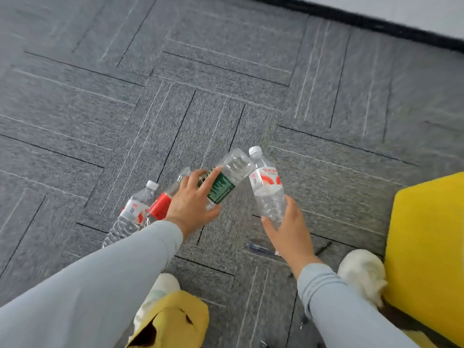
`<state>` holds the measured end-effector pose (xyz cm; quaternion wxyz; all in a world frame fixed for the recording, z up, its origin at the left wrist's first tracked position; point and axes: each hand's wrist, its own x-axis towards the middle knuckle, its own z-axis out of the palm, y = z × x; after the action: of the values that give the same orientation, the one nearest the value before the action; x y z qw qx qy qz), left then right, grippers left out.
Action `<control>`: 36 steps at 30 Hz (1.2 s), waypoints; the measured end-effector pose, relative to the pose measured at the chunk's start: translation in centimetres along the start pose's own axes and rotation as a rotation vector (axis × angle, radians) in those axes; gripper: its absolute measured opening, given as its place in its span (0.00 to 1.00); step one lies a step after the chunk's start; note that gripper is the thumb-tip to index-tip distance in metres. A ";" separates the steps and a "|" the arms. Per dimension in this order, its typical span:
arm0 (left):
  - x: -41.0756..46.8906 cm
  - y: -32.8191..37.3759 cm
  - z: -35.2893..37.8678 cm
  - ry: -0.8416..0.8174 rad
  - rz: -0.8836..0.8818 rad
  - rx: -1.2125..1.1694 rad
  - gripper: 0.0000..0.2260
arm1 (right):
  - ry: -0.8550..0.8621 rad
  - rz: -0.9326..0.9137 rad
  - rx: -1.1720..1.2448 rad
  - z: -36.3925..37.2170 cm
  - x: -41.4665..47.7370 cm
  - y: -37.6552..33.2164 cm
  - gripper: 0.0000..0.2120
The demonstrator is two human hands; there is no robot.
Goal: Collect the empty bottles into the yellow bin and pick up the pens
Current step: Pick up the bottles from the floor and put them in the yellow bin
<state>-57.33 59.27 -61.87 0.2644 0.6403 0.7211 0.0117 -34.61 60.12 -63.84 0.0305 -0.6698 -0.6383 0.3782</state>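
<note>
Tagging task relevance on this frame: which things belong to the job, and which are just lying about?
Job:
- green bottle, held by left hand
- right-hand bottle, held by right hand
- red bottle
- leftmost bottle
- blue pen
- yellow bin

Lying about:
- white slippers
- yellow garment
</note>
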 end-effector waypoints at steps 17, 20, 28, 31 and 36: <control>-10.4 30.9 -8.6 0.158 0.634 -0.163 0.32 | 0.834 0.562 -0.131 -29.6 -24.1 8.0 0.44; -12.2 34.2 -7.8 0.110 0.691 -0.149 0.31 | 0.765 0.527 -0.141 -29.7 -26.8 8.3 0.40; -12.5 46.3 -8.6 0.117 0.860 -0.004 0.33 | 0.702 0.517 -0.124 -29.6 -31.0 10.1 0.36; -12.9 50.3 -9.5 0.139 0.875 0.086 0.35 | 0.696 0.539 -0.152 -31.1 -31.6 10.3 0.36; -13.7 44.8 -8.5 0.113 0.803 0.179 0.32 | 0.666 0.487 -0.141 -30.8 -30.9 9.1 0.36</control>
<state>-19.05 57.37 -33.58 0.1420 0.8896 0.4254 0.0862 -7.05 44.94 -32.22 0.0990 -0.8873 -0.4408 0.0925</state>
